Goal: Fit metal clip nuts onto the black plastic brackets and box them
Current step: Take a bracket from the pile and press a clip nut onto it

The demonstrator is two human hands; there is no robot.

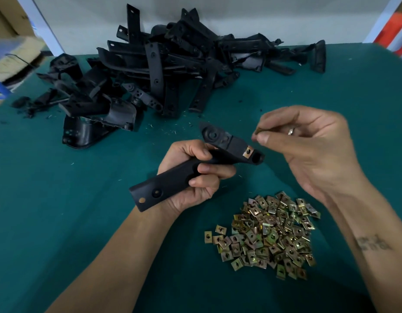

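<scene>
Left hand: left hand (191, 177) grips the black bracket (186, 175) around its middle, fingers curled over the flat arm, so the forked end points towards the other hand and sits free for fitting.
Right hand: right hand (308, 150) pinches a single clip nut (258, 132) between thumb and fingertips, just above and beside the bracket's tip, apart from it; likely lined up to slide onto an edge.
Fitted nut: one fitted clip (248, 152) already sits on the bracket's far tab, beside a round hole, so this bracket looks part done.
Nut heap: loose clip nuts (272, 236) lie heaped on the bench close under the right hand, within easy reach for picking.
Bracket pile: waiting brackets (164, 71) are stacked in a jumble at the far side, well apart from the hands.
Materials: brackets are matt black moulded plastic, long flat arms with holes and bosses; nuts are small folded squares of yellowish plated metal, shiny, each with a centre hole.
Bench: bench (60, 222) has a teal cloth-like cover, flecked with small slivers.
Box: none clearly in view.
</scene>
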